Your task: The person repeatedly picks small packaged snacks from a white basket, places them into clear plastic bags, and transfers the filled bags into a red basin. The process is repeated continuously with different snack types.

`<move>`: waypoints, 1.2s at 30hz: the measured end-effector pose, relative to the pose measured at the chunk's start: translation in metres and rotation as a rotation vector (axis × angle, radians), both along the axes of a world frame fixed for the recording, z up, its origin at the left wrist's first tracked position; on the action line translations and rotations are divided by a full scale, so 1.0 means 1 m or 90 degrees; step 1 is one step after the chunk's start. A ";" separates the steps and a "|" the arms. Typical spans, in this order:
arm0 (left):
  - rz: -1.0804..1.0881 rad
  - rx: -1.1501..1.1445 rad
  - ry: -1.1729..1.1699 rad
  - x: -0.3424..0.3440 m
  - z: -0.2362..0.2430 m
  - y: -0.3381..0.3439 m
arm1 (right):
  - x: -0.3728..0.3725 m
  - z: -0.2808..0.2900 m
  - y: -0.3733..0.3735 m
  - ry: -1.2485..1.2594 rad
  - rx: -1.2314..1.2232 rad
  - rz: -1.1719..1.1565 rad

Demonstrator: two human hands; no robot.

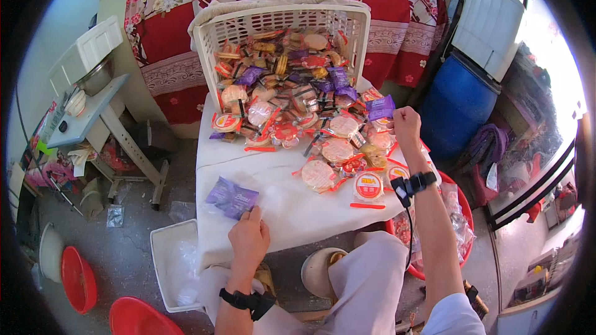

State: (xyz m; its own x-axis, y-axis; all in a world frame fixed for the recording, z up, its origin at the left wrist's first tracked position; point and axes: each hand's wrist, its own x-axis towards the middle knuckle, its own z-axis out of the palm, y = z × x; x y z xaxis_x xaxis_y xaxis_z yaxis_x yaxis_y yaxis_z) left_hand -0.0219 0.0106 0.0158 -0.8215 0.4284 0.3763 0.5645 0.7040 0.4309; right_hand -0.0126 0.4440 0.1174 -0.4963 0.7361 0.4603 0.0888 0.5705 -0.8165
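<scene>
Makeshift workroom with a homely look; whether it belongs to a dwelling, cannot tell. Home side: flowered red curtain (167, 40) across the back, patterned like household fabric. Work side: wrapped biscuits (298, 108) in bulk, spilling from a tipped plastic basket (280, 8) onto a cloth-covered table (279, 161). Storage all round: blue barrel (458, 108), red tub (79, 280) and white bin (156, 267) on bare grey floor (127, 248). Side table (92, 116) at left, cluttered, metal bowl (98, 79) on top.

On our table (292, 217), packets (261, 96) lie in a basket (362, 43) at twelve o'clock; off it, barrel (459, 105) at two, tub (166, 251) at eight.
</scene>
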 end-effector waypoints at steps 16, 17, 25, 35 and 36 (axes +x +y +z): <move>-0.008 0.241 0.011 0.013 -0.002 -0.003 | 0.035 -0.059 -0.227 -0.252 -0.241 0.475; -0.009 0.230 0.015 0.013 -0.002 -0.002 | 0.033 -0.064 -0.228 -0.293 -0.195 0.421; 0.000 0.206 -0.009 0.011 -0.003 0.000 | 0.053 -0.058 -0.250 -0.196 0.426 0.439; 0.018 0.269 0.004 0.015 0.002 0.002 | 0.060 -0.047 -0.239 -0.310 0.147 0.438; 0.018 0.262 0.019 0.015 0.003 0.002 | 0.062 -0.044 -0.233 -0.208 0.099 0.425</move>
